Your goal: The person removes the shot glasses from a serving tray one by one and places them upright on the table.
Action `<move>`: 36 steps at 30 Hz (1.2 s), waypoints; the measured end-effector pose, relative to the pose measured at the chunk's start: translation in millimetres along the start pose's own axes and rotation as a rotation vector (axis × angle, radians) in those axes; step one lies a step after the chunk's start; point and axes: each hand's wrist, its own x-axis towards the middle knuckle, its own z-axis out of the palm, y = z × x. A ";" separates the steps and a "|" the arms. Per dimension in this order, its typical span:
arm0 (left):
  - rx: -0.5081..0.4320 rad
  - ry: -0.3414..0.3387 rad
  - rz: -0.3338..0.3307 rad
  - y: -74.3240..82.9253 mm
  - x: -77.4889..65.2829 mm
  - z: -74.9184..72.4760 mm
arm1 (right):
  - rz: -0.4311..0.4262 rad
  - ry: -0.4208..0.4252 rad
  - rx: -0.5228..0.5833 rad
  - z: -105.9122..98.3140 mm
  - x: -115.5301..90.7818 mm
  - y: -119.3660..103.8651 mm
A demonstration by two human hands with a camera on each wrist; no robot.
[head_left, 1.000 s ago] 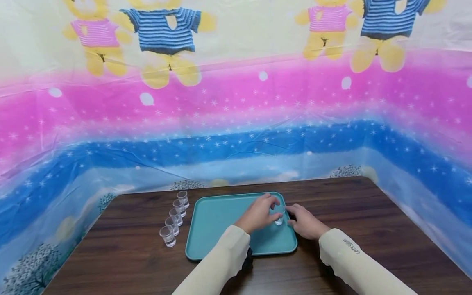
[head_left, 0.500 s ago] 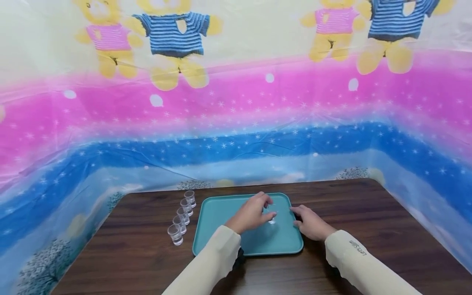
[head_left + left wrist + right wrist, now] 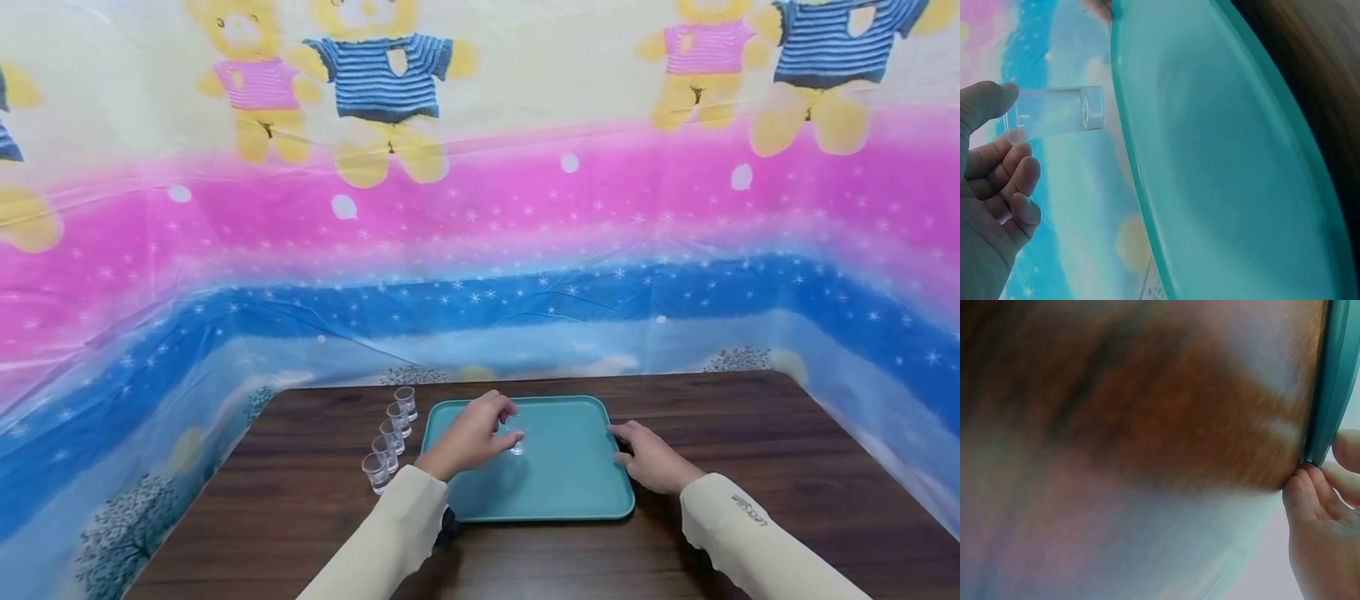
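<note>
My left hand (image 3: 474,435) pinches a clear shot glass (image 3: 1054,112) near its rim, between thumb and fingers. In the head view the glass (image 3: 517,447) is upright and overlaps the middle of a teal tray (image 3: 562,475). In the left wrist view its thick base points toward the tray (image 3: 1210,137). At the tray's right edge my right hand (image 3: 656,458) rests with fingertips and thumb against the rim. The right wrist view shows these fingertips (image 3: 1300,487) touching the tray's edge (image 3: 1332,381).
Several matching shot glasses (image 3: 375,472) stand in a row on the brown wooden table (image 3: 315,450), left of the tray. Behind the table hangs a cloth backdrop (image 3: 495,292) printed with bears and snowflakes.
My left hand has carried the shot glass leftward, from the tray's right side toward its middle. The right hand stays at the tray's right edge. The head view has turned slightly left.
</note>
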 end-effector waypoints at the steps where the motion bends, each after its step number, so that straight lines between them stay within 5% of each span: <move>1: 0.005 -0.001 0.003 -0.9 -3.0 -3.1 | 0.003 0.002 0.000 0.3 0.0 0.3; 11: 0.083 0.062 -0.031 -16.3 -45.7 -33.8 | 0.002 0.007 0.002 0.4 1.0 3.4; 22: 0.123 0.042 -0.106 -25.6 -81.7 -56.7 | -0.004 0.000 0.008 1.4 0.1 -1.4; 36: 0.044 0.106 -0.256 -44.4 -145.0 -76.3 | -0.012 -0.007 0.021 1.2 -1.7 0.1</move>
